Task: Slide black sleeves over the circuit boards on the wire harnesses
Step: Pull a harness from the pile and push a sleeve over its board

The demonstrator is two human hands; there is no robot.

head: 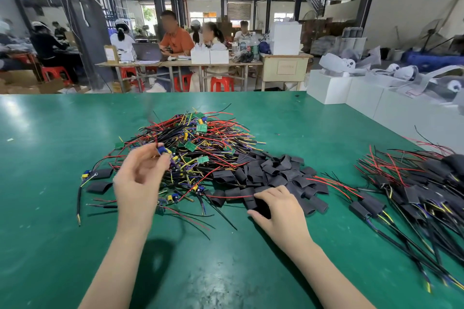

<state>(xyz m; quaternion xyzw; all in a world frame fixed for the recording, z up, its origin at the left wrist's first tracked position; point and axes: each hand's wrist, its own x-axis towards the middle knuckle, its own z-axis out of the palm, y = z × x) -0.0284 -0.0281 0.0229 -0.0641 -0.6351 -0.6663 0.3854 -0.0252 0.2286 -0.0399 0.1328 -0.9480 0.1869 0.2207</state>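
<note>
A tangled heap of wire harnesses (pixel 200 143) with small green circuit boards lies mid-table. My left hand (pixel 140 178) is raised over its near left side and pinches one harness (pixel 163 152) by its blue and yellow component, blurred. A pile of flat black sleeves (pixel 273 173) lies to the right of the heap. My right hand (pixel 278 211) rests on the pile's near edge, thumb and fingers curled round one black sleeve (pixel 261 206). Harnesses with sleeves on them (pixel 414 193) lie at the right.
The green table (pixel 62 233) spreads wide. Two loose black sleeves (pixel 99 180) lie left of the heap. White boxes (pixel 364 95) line the far right edge. People sit at tables with red stools beyond the far edge.
</note>
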